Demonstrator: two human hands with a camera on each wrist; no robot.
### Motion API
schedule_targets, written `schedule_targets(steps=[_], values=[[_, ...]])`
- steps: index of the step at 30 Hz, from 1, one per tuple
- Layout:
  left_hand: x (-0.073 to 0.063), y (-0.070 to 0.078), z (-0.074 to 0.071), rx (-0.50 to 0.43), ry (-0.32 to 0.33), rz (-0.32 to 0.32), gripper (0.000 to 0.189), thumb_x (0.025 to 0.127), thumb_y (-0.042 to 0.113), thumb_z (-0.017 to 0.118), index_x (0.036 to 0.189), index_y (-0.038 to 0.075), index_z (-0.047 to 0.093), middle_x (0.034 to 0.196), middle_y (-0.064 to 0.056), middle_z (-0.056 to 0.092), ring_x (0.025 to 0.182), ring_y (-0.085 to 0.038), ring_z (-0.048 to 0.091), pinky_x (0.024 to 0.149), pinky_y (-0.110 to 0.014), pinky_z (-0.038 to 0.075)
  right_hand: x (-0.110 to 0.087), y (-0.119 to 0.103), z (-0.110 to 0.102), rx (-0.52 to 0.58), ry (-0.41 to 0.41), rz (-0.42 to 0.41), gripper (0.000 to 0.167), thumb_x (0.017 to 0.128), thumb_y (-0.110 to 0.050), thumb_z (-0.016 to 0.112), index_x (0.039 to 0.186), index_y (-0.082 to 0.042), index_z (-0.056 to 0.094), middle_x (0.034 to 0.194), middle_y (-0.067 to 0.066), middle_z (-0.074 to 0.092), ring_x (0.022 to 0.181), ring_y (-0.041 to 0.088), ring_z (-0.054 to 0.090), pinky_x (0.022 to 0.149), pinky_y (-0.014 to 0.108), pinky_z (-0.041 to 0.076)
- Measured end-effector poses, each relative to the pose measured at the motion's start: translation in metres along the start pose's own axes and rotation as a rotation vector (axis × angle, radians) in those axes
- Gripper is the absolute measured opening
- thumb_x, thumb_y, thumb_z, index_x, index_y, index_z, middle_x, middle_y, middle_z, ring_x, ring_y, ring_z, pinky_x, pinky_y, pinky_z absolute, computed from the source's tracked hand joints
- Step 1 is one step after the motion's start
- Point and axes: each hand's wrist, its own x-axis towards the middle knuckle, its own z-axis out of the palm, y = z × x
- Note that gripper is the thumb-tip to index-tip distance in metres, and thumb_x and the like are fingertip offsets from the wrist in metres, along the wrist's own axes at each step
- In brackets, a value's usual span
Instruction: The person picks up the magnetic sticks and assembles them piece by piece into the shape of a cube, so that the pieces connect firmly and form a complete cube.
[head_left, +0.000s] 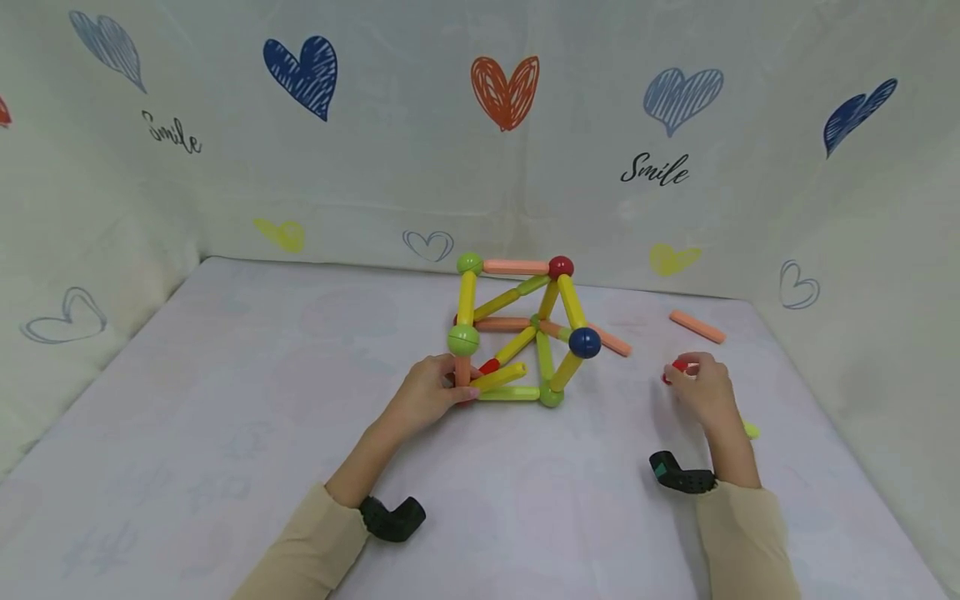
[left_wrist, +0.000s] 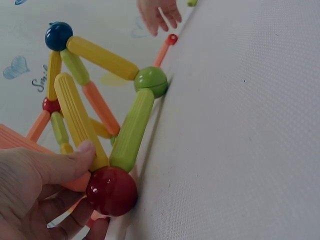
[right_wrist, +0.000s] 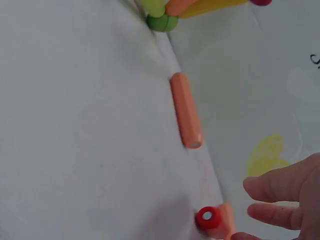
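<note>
A frame of magnetic rods and balls stands mid-table, with a blue ball (head_left: 584, 342) at its right and lime balls (head_left: 462, 340) at its left. My left hand (head_left: 431, 392) is at its lower left corner. There the thumb pinches a yellow rod (left_wrist: 77, 117) that slants up beside the red ball (left_wrist: 111, 191), with fingers behind rod and ball. A lime rod (left_wrist: 132, 130) joins that ball to a lime ball (left_wrist: 151, 82). My right hand (head_left: 703, 390) hovers over a short red piece (right_wrist: 208, 218) with a round magnet end; thumb and fingers are apart, not touching it.
One loose orange rod (head_left: 697, 327) lies at the back right, another orange rod (head_left: 611, 340) just right of the frame. A lime piece (head_left: 751, 429) is partly hidden behind the right wrist. The patterned backdrop (head_left: 420, 167) rises behind the table's far edge.
</note>
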Motion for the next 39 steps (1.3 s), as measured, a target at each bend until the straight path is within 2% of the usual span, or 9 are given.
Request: schedule_targets(steps=[6,11,18,21,25,28,31,34,39], values=[[0.000,0.000,0.000,-0.009,-0.006,-0.011,0.016,0.079,0.014,0.073,0.092,0.009,0.067,0.096,-0.002,0.068,0.076,-0.012,0.055,0.062,-0.023,0.044,0.015,0.016,0.010,-0.014,0.030,0.046,0.062,0.097,-0.027,0.039,0.145,0.004,0.015,0.119,0.036,0.031,0.100,0.041,0.041,0.082,0.049,0.041],[0.000,0.001,0.000,-0.015,-0.007,-0.021,0.018,0.079,0.014,0.073,0.095,0.009,0.067,0.095,-0.002,0.068,0.075,-0.012,0.054,0.061,-0.023,0.044,0.020,0.021,0.011,-0.080,-0.009,0.020,0.060,0.097,-0.029,0.041,0.142,0.007,0.022,0.111,0.033,0.037,0.095,0.039,0.041,0.075,0.043,0.041],[0.000,0.001,0.000,-0.015,-0.007,-0.011,0.018,0.079,0.013,0.074,0.093,0.008,0.066,0.096,-0.002,0.068,0.077,-0.012,0.056,0.062,-0.022,0.045,0.015,0.015,0.006,-0.089,-0.069,0.037,0.054,0.094,-0.019,0.048,0.135,0.011,0.027,0.120,0.035,0.040,0.102,0.041,0.045,0.083,0.046,0.045],[0.001,0.000,0.000,-0.018,-0.011,-0.015,0.016,0.078,0.013,0.074,0.091,0.008,0.066,0.097,-0.002,0.069,0.079,-0.012,0.057,0.063,-0.022,0.045,0.009,0.002,0.001,-0.021,-0.026,0.017,0.056,0.095,-0.020,0.045,0.138,0.010,0.025,0.118,0.031,0.044,0.089,0.034,0.053,0.072,0.038,0.048],[0.002,-0.001,0.000,-0.018,-0.017,-0.016,0.013,0.078,0.013,0.074,0.086,0.008,0.064,0.097,-0.002,0.069,0.080,-0.012,0.058,0.064,-0.021,0.046,0.034,0.018,0.008,0.285,0.148,-0.112,0.057,0.092,-0.038,0.054,0.139,-0.010,0.038,0.112,0.011,0.053,0.073,0.020,0.061,0.062,0.022,0.051],[0.002,-0.002,0.000,-0.019,-0.020,-0.009,0.013,0.078,0.013,0.074,0.085,0.008,0.063,0.096,-0.002,0.069,0.079,-0.012,0.058,0.063,-0.021,0.046,0.017,0.001,0.002,0.451,0.143,-0.255,0.050,0.087,-0.043,0.061,0.128,-0.017,0.046,0.102,-0.003,0.059,0.074,0.015,0.063,0.064,0.017,0.052],[0.002,-0.002,-0.001,-0.018,-0.019,-0.006,0.013,0.078,0.013,0.074,0.084,0.008,0.063,0.096,-0.003,0.069,0.079,-0.012,0.058,0.063,-0.021,0.046,-0.043,-0.055,-0.012,0.463,0.041,-0.367,0.037,0.089,-0.031,0.062,0.117,-0.011,0.049,0.092,-0.006,0.063,0.070,0.014,0.062,0.070,0.018,0.051],[0.002,-0.002,-0.001,-0.019,-0.020,-0.008,0.014,0.078,0.013,0.074,0.079,0.008,0.061,0.096,-0.003,0.069,0.079,-0.012,0.058,0.063,-0.022,0.046,-0.076,-0.084,-0.007,0.371,-0.016,-0.465,0.031,0.090,-0.026,0.062,0.113,-0.007,0.052,0.088,-0.002,0.063,0.065,0.013,0.060,0.067,0.019,0.051],[0.002,-0.001,-0.001,-0.025,-0.021,-0.013,0.014,0.078,0.012,0.074,0.078,0.008,0.060,0.096,-0.003,0.069,0.078,-0.012,0.058,0.062,-0.022,0.046,-0.092,-0.103,0.026,0.181,0.006,-0.520,0.033,0.087,-0.021,0.065,0.114,-0.004,0.057,0.090,0.010,0.068,0.068,0.014,0.065,0.065,0.021,0.052]])
